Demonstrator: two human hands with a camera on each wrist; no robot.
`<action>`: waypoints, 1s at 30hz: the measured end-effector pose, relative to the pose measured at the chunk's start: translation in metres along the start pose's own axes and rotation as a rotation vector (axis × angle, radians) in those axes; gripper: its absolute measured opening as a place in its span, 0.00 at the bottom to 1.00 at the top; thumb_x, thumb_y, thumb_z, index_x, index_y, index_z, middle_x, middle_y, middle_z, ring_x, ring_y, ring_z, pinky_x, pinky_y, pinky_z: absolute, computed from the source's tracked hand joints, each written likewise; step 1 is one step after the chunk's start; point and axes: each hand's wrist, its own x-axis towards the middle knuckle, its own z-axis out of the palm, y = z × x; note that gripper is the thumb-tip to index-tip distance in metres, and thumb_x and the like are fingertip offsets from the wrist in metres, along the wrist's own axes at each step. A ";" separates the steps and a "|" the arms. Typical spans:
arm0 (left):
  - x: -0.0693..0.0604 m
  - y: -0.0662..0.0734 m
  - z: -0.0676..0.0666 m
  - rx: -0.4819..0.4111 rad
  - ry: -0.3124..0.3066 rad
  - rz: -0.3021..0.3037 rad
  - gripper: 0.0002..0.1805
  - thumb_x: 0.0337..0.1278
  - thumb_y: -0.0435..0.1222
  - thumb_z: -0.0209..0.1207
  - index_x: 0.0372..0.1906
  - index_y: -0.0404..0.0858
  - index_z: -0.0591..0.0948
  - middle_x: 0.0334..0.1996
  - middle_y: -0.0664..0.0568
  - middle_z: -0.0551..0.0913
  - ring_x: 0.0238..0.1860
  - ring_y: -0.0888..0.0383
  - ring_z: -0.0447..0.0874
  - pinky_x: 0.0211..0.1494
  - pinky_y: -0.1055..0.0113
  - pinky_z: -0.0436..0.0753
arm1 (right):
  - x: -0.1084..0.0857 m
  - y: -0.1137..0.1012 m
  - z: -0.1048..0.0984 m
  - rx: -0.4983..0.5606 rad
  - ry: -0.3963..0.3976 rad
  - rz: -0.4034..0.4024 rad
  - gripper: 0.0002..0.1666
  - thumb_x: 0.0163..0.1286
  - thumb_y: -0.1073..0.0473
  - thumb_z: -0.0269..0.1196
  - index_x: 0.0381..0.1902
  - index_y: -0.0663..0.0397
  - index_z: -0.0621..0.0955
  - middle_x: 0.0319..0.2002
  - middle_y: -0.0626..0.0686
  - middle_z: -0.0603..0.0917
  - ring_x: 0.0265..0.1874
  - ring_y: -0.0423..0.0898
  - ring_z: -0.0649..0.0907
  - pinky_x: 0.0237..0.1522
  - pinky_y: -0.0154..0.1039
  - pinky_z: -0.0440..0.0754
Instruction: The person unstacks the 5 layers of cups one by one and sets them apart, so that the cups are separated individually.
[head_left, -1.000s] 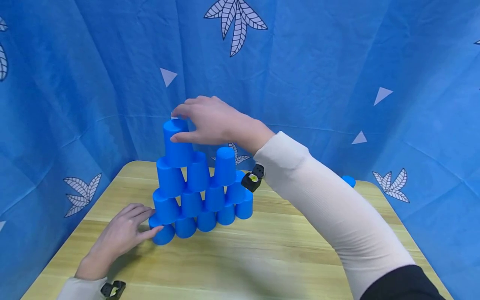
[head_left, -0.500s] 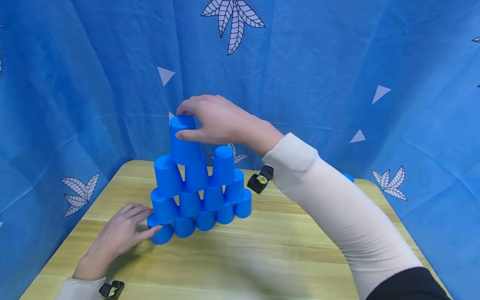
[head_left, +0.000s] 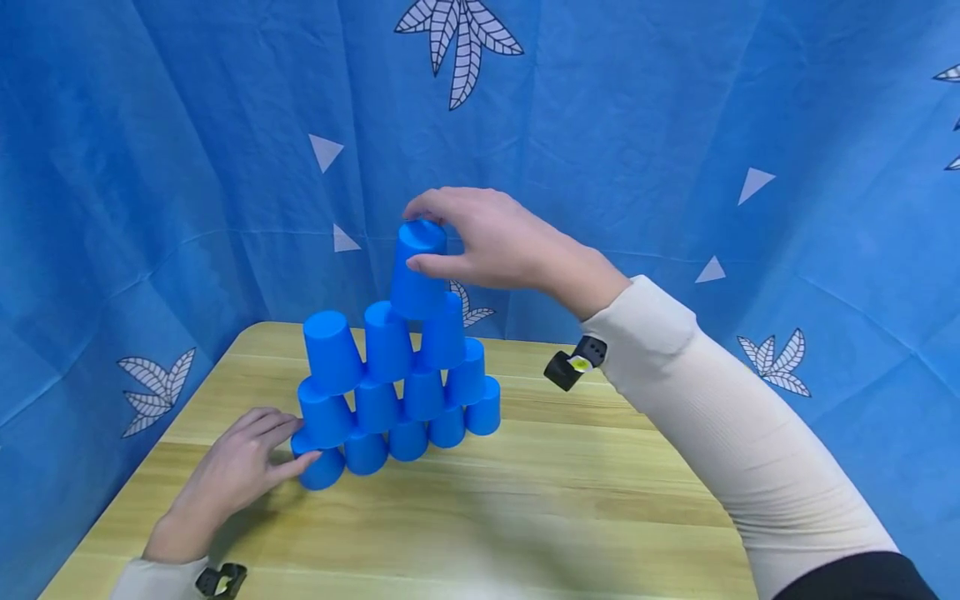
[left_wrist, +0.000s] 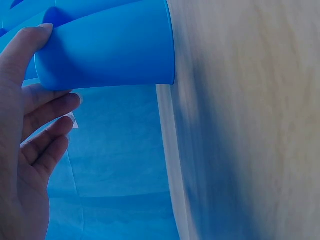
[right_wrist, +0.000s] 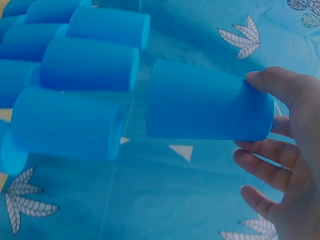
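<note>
Upside-down blue cups stand in stepped rows; the top row has three, among them a left cup and a middle cup. My right hand grips another blue cup by its narrow upper end, above the right part of the top row. In the right wrist view, a gap separates this held cup from the stacked cups. My left hand holds the leftmost bottom cup between thumb and fingers; the left wrist view shows the thumb on that cup.
The wooden table extends in front and to the right of the cups. A blue curtain with white leaves and triangles hangs behind and at both sides. Black wrist cameras sit at both cuffs.
My right hand has carried its cup rightward, from above the left top-row cup to above the right part of that row. My left hand has stayed at the bottom left cup.
</note>
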 end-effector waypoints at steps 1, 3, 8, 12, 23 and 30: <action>0.000 0.000 0.000 0.001 -0.002 -0.003 0.32 0.54 0.59 0.64 0.39 0.30 0.86 0.36 0.43 0.85 0.40 0.45 0.81 0.44 0.48 0.82 | -0.003 0.003 -0.001 -0.004 0.007 -0.001 0.32 0.68 0.39 0.60 0.65 0.46 0.73 0.59 0.48 0.78 0.57 0.46 0.76 0.55 0.45 0.79; -0.001 0.000 0.000 0.005 -0.009 -0.008 0.32 0.53 0.59 0.64 0.39 0.30 0.86 0.36 0.43 0.85 0.40 0.45 0.81 0.44 0.48 0.83 | -0.010 0.009 -0.003 -0.015 0.015 0.000 0.32 0.68 0.39 0.60 0.65 0.46 0.73 0.59 0.48 0.78 0.57 0.46 0.76 0.55 0.45 0.78; -0.001 0.001 -0.001 0.007 -0.023 -0.009 0.31 0.53 0.58 0.65 0.40 0.31 0.86 0.37 0.44 0.85 0.41 0.46 0.81 0.44 0.49 0.83 | -0.029 0.024 -0.009 -0.045 0.035 0.014 0.33 0.67 0.39 0.61 0.64 0.48 0.75 0.57 0.50 0.79 0.55 0.48 0.76 0.57 0.49 0.76; 0.000 0.001 -0.001 0.007 -0.026 -0.020 0.31 0.51 0.58 0.66 0.40 0.31 0.86 0.37 0.44 0.85 0.41 0.46 0.81 0.44 0.48 0.83 | -0.043 0.037 -0.012 -0.071 0.061 0.016 0.32 0.66 0.39 0.63 0.62 0.51 0.77 0.55 0.52 0.81 0.53 0.50 0.77 0.55 0.51 0.76; -0.002 0.000 -0.001 0.005 -0.015 -0.022 0.31 0.52 0.58 0.66 0.40 0.31 0.86 0.37 0.43 0.85 0.40 0.46 0.81 0.43 0.49 0.83 | -0.070 0.068 -0.006 -0.141 0.056 0.063 0.32 0.64 0.41 0.66 0.57 0.57 0.79 0.50 0.56 0.83 0.50 0.54 0.80 0.55 0.57 0.75; -0.001 0.000 0.000 -0.002 -0.003 -0.009 0.32 0.53 0.58 0.65 0.39 0.30 0.86 0.36 0.43 0.85 0.39 0.45 0.81 0.43 0.49 0.82 | -0.085 0.087 0.013 -0.159 0.041 0.094 0.30 0.62 0.41 0.68 0.51 0.58 0.81 0.44 0.54 0.84 0.43 0.52 0.80 0.48 0.52 0.77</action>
